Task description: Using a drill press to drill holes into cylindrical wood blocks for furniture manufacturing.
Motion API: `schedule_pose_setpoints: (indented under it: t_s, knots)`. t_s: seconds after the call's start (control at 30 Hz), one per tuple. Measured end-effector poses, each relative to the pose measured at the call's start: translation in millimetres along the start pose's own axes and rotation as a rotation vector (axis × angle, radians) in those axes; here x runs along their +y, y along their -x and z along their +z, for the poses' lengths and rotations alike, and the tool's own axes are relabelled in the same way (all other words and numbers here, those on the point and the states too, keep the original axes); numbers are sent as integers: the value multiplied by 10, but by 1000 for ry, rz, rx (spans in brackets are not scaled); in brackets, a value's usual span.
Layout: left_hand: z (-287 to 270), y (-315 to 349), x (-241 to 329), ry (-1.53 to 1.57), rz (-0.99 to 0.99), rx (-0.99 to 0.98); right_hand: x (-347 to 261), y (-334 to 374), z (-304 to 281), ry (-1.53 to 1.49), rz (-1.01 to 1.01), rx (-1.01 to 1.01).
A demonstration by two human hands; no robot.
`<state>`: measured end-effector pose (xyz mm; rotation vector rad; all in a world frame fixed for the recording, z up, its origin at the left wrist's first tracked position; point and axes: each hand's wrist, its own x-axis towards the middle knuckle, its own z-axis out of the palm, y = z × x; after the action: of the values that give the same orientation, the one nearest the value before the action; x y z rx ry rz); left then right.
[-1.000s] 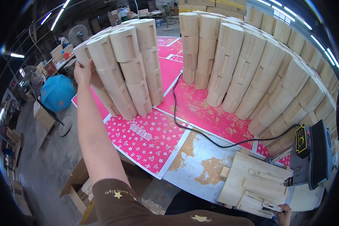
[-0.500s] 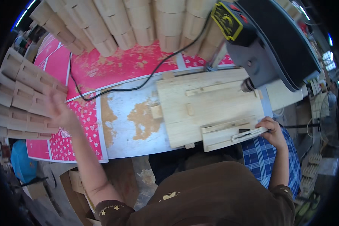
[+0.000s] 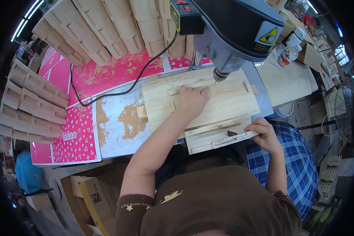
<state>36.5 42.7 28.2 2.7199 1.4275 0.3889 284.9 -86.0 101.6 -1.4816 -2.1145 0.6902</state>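
Observation:
My left hand is over the pale wooden board, fingers bent down at a thin wooden strip. Its fingertips are hidden, so I cannot tell whether it holds anything. Above and to its right hangs the chuck of a drill press with a thin bit. My right hand is closed on the right end of a narrow, slotted wooden piece, which lies over a smaller wooden board at the table's front edge. A small dark triangular piece is beside it.
Stacked wooden blocks with rectangular recesses line the back, and more blocks stand at the left. A black cable crosses the pink-covered table. Sawdust lies left of the board. Bottles stand at the far right.
My left hand has moved right, from beside the left block stack to the board under the drill. My right hand keeps its hold on the slotted piece. The view has shifted.

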Motion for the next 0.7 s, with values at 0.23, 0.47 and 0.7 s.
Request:
schedule_pose_setpoints:
  t_s: [0.23,0.47,0.7]
  knots:
    - [-203,219,-34,-74,-280,-79,165,-9,-25,7,-146,-17]
    - [-571,677,-498,-278,-690,102,119,31,-159,50,-225,-9]
    - [-150,745,-353,214,4,129,27,-72,-295,20,-330,64]
